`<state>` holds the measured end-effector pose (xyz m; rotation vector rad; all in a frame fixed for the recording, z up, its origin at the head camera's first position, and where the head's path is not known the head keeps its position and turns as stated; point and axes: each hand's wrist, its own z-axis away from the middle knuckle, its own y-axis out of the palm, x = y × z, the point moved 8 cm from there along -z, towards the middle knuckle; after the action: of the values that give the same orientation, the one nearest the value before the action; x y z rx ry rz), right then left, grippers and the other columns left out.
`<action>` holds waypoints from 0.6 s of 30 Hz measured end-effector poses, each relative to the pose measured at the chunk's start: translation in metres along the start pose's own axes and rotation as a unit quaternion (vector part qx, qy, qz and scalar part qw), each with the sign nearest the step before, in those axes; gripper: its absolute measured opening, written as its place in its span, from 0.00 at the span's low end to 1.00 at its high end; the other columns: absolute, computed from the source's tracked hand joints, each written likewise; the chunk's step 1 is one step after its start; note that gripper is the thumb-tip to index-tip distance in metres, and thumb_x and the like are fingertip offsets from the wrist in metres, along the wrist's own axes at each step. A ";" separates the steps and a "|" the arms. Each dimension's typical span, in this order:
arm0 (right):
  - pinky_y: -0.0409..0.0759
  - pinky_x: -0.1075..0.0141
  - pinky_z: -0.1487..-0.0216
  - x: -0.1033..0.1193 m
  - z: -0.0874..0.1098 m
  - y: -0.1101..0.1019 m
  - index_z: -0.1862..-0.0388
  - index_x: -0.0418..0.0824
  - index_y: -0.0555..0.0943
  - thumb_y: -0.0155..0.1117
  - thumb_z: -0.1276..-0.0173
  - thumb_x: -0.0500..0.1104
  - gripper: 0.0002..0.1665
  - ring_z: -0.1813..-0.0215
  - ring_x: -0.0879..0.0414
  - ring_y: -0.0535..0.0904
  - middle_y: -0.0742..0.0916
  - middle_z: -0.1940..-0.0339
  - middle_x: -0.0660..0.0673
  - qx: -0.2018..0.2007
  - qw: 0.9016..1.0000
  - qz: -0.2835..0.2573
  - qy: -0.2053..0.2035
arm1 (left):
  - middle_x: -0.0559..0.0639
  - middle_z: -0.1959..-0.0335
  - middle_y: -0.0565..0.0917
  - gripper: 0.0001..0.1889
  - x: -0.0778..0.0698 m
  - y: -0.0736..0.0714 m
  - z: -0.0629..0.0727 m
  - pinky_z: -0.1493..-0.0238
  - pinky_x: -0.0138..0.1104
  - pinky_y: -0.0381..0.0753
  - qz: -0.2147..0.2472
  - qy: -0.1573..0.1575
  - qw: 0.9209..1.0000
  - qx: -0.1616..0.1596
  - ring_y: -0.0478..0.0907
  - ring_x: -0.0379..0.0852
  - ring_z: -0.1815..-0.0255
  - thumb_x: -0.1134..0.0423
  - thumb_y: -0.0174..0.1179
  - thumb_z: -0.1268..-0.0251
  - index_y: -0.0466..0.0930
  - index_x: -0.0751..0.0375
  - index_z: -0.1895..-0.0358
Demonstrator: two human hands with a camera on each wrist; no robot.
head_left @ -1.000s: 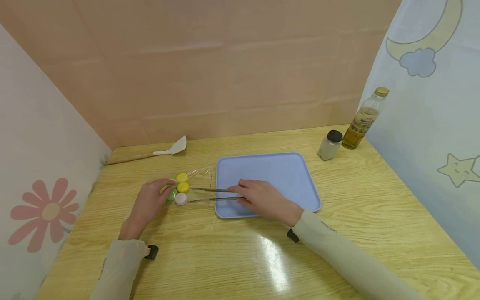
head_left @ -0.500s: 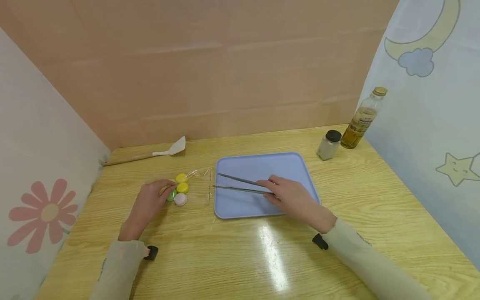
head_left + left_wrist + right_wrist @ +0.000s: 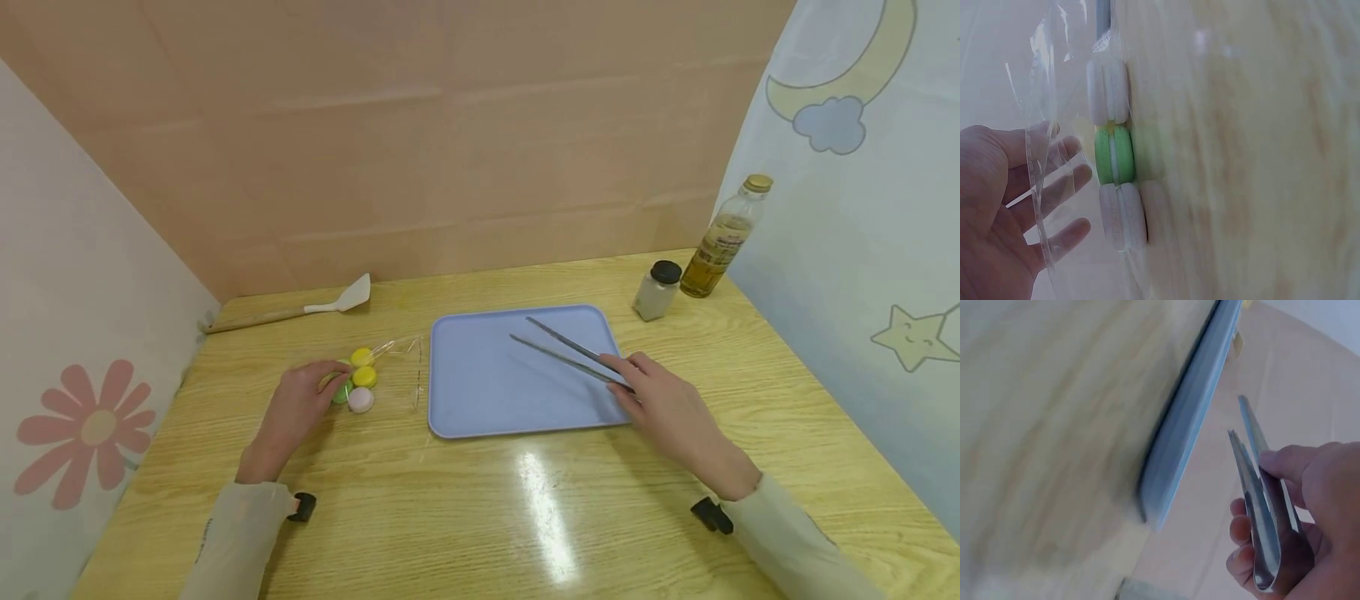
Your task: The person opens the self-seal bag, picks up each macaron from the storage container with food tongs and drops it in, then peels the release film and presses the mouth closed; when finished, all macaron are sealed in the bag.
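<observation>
My left hand pinches the near end of a clear plastic bag at the left of the table. Several macarons lie inside it, among them a yellow macaron, a pale pink macaron and a green macaron; the hand partly covers others in the head view. In the left wrist view they stand in a row beyond the film. My right hand grips metal tongs over the right part of a blue tray. The tongs' arms are apart, nothing between their tips.
Behind the bag lies a spatula with a wooden handle and white head. A black-lidded jar and a gold-capped bottle of amber liquid stand at the back right. Walls enclose the table at the back and both sides.
My right hand has drawn the tongs out from the bag and moved right across the tray. The left hand and the macarons stay where they were.
</observation>
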<state>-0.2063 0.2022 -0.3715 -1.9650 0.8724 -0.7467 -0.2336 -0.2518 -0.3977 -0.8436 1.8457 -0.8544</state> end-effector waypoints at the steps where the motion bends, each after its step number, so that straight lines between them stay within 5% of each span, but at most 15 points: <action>1: 0.65 0.69 0.79 -0.004 0.004 -0.002 0.38 0.41 0.81 0.74 0.36 0.36 0.27 0.75 0.61 0.66 0.78 0.66 0.49 -0.001 1.000 0.002 0.010 | 0.63 0.55 0.87 0.07 0.000 0.000 0.000 0.55 0.54 0.82 0.001 0.001 1.000 -0.001 0.85 0.59 0.55 0.72 0.64 0.31 0.87 0.70 0.54; 9: 0.62 0.68 0.83 -0.033 0.039 -0.023 0.36 0.40 0.78 0.69 0.31 0.35 0.24 0.77 0.60 0.66 0.79 0.65 0.45 -0.008 0.994 0.021 0.104 | 0.61 0.57 0.88 0.06 -0.001 0.000 -0.001 0.63 0.46 0.81 0.005 0.013 1.000 -0.006 0.78 0.46 0.72 0.72 0.65 0.32 0.87 0.68 0.55; 18: 0.61 0.65 0.85 -0.060 0.066 -0.037 0.36 0.37 0.76 0.63 0.25 0.37 0.21 0.78 0.58 0.64 0.78 0.64 0.40 0.009 0.982 0.032 0.184 | 0.60 0.57 0.88 0.06 -0.002 -0.001 -0.001 0.65 0.44 0.80 0.003 0.016 1.000 -0.011 0.76 0.45 0.73 0.72 0.65 0.32 0.87 0.68 0.56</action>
<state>-0.1799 0.2948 -0.3813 -1.8001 1.1359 -1.0978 -0.2336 -0.2506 -0.3959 -0.8410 1.8875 -0.8496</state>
